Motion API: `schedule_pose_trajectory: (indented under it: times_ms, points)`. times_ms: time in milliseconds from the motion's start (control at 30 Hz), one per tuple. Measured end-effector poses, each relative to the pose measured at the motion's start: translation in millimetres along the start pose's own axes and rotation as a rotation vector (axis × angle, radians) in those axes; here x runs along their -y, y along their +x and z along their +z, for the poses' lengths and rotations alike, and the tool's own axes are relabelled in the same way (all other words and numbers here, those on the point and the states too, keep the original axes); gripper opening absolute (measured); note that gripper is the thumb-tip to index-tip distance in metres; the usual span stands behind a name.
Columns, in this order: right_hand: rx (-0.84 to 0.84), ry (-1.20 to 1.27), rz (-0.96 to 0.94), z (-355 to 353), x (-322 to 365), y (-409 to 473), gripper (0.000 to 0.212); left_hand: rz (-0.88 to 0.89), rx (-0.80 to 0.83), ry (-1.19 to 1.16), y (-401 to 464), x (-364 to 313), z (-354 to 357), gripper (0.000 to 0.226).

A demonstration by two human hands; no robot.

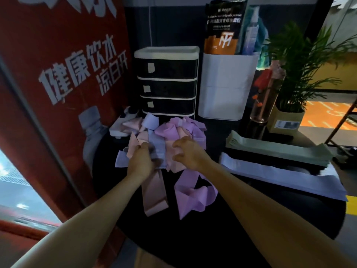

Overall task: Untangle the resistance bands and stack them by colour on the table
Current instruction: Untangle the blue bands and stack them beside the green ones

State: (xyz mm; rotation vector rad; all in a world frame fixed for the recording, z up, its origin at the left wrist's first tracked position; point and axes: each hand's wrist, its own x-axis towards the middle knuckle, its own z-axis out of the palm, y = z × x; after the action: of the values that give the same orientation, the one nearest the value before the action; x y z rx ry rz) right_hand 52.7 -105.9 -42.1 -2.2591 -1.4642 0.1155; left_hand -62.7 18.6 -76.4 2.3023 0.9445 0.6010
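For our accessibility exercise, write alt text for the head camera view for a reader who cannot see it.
Both hands, left hand and right hand, reach into a tangled pile of pink, purple and pale blue bands on a dark table. To the right lie flat stacks of green bands and pale blue bands.

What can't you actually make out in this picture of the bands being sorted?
All in the head view:
- Left hand: motion blur hides which band its grip holds.
- Tangled pile: overlapping folds hide how many bands there are.
- Green stack and pale blue stack: layer count too fine to tell.
- Drawer unit: labels too small to read.
- Black table: near edge cut off by the frame.
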Motion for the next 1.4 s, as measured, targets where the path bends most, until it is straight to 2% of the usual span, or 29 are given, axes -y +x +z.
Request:
schedule_pose_trajectory:
  times_ms: [200, 267, 367, 533, 633, 733, 833, 933, 1033, 1167, 1300, 1400]
  points:
    - [-0.074, 0.040, -0.035, -12, 1, 0, 0.038, 0.094, -0.127, -0.079, 6, -18, -22, 0.016]
    - [-0.112, 0.068, -0.048, -16, 3, 2, 0.035, 0.148, -0.130, -0.175, 9, -26, -32, 0.008]
    - [-0.153, 0.204, -0.078, -26, 11, 3, 0.030, 0.139, -0.130, -0.385, 13, -43, -45, 0.007]
    - [-0.174, 0.319, -0.111, -48, 22, 5, 0.056, 0.060, -0.128, -0.663, 21, -72, -65, 0.004]
    - [-0.258, 0.351, -0.138, -59, 26, 6, 0.061, 0.030, -0.105, -0.779, 23, -88, -72, 0.008]
    - [-0.336, 0.396, -0.192, -68, 31, 4, 0.048, 0.029, -0.102, -0.824, 23, -100, -73, 0.005]
    - [-0.436, 0.343, -0.207, -79, 36, 1, 0.020, 0.005, -0.094, -0.856, 22, -109, -73, 0.010]
    - [-0.552, 0.346, -0.185, -93, 36, -6, 0.014, 0.016, -0.092, -0.896, 17, -118, -76, 0.017]
    - [-0.661, 0.395, -0.160, -108, 33, -11, 0.016, 0.150, -0.073, -0.833, 8, -126, -80, 0.022]
    - [-0.774, 0.446, -0.114, -130, 30, -14, 0.018, 0.375, -0.030, -0.708, 3, -143, -83, 0.016]
    - [-0.736, 0.540, -0.141, -153, 25, -20, 0.020, 0.466, 0.070, -0.756, -3, -164, -82, 0.027]
    - [-0.662, 0.566, -0.207, -167, 28, -29, 0.014, 0.522, 0.149, -0.776, -6, -183, -83, 0.034]
